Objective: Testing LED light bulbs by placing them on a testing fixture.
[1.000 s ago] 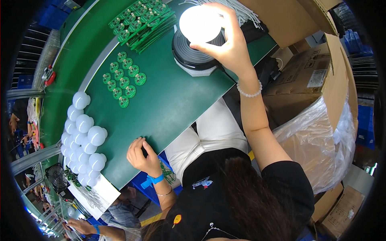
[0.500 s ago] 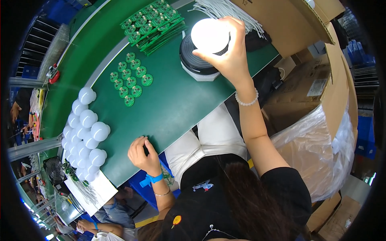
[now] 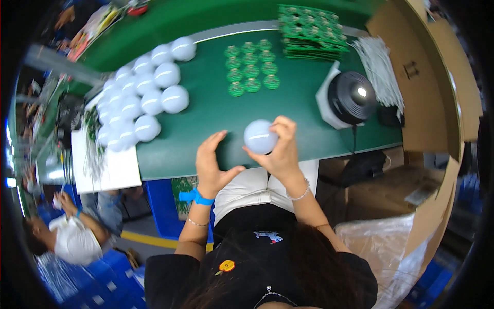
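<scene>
Holding a white bulb dome (image 3: 260, 136) in the right hand (image 3: 282, 154), just above the near edge of the green tabletop (image 3: 206, 118), fingers (image 3: 284, 125) curled around its right and near side and closed on it. Keeping the left hand (image 3: 213, 164) open and empty just to the left of the dome, fingers (image 3: 210, 141) spread and apart from it, not gripping anything. Possibly risking a slip here: smooth round shell, gripped from one side only, so maybe rolling out of the grip and dropping over the near edge onto the lap or the floor. Possibly pressing too hard also, and cracking or marking the thin shell. Lying to the far left, a crowded group of the same white domes (image 3: 141, 100), touching one another and near the left edge; a careless sweep of the left arm maybe knocking them off. Standing to the far right, a black round fixture (image 3: 352, 98) with its cable, and small green circuit boards (image 3: 252, 67) in rows between.
</scene>
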The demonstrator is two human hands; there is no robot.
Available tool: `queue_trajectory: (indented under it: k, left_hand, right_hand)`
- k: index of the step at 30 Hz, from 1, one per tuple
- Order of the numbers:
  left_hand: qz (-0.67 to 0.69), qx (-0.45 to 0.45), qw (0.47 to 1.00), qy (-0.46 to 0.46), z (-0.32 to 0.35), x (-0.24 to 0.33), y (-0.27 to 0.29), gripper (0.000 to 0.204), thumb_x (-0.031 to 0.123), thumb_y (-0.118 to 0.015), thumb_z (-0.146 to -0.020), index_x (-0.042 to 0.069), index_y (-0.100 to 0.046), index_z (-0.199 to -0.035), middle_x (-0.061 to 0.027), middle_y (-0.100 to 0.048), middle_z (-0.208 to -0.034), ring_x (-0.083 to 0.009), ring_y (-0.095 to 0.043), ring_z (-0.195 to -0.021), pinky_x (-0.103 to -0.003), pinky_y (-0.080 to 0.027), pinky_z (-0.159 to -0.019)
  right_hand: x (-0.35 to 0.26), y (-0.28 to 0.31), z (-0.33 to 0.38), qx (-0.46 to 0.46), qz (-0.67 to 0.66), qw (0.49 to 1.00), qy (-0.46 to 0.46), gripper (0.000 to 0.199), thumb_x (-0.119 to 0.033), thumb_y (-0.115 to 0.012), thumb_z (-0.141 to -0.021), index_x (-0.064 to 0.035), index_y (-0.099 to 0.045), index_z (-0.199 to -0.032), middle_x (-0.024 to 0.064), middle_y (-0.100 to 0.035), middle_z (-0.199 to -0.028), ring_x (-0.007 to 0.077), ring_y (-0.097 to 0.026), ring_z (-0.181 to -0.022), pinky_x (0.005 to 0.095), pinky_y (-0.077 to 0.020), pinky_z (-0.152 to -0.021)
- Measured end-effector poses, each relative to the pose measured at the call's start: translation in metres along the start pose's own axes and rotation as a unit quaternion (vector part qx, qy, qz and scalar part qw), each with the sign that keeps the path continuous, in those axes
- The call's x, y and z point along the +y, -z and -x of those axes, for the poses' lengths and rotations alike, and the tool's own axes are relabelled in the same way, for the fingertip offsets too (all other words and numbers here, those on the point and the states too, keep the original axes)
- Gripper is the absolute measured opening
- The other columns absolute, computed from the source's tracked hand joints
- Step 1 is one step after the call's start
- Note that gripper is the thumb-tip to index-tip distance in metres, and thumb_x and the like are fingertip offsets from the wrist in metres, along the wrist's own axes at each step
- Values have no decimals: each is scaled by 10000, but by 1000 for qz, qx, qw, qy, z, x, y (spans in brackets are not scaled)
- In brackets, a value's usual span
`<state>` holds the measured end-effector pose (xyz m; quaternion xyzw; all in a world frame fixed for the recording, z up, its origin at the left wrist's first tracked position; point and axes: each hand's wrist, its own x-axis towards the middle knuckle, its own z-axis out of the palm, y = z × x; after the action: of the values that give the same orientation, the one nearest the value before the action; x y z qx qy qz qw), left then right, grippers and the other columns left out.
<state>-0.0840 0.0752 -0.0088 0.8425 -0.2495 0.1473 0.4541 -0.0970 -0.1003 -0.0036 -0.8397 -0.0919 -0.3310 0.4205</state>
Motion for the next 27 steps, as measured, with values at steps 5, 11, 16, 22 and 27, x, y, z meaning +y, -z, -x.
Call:
queue_trajectory:
  k: [5, 11, 16, 22, 27]
  left_hand:
    - [-58, -96, 994, -14, -3, 0, 5, 746, 408, -750, -626, 26, -467, -1202, -152, -546, -1111, -327, -520, -1016, -399, -407, -861]
    - [-37, 1, 999, 35, -11, 3, 8, 720, 208, -793, -593, 18, -459, -1202, -166, -519, -1126, -318, -514, -1003, -386, -426, -842]
    - [-91, 5, 994, 57, -42, 3, 9, 673, 123, -747, -628, 16, -442, -1218, -172, -481, -1045, -331, -495, -948, -377, -425, -816]
    - [-345, 2, 935, -88, -102, -18, 10, 528, 152, -670, -657, 116, -494, -1154, -181, -504, -996, -347, -486, -945, -434, -374, -858]
    - [-481, 55, 875, -21, -135, -43, 8, 506, 297, -670, -724, 77, -503, -1147, -133, -572, -998, -329, -468, -1094, -489, -289, -967]
  right_hand:
    - [-1, -15, 15, -151, 2, 987, 63, 768, -93, -804, -516, -59, -338, -1127, 158, -438, -1089, 334, -490, -947, 436, -384, -837]
    - [2, -2, 7, -236, -81, 966, -62, 748, -131, -779, -604, -53, -370, -1226, 103, -531, -1048, 227, -525, -853, 387, -338, -887]
    - [5, -5, 6, -156, -206, 956, -140, 586, -29, -695, -703, -17, -407, -1214, 103, -557, -1003, 142, -543, -765, 290, -429, -788]
    - [14, 3, 7, -131, -350, 903, -212, 456, 22, -605, -766, -7, -429, -1185, 95, -559, -984, 112, -541, -791, 271, -409, -825]
    - [16, 2, 8, -152, -367, 893, -211, 407, 2, -594, -786, -15, -452, -1167, 84, -569, -964, 111, -535, -787, 273, -397, -844]
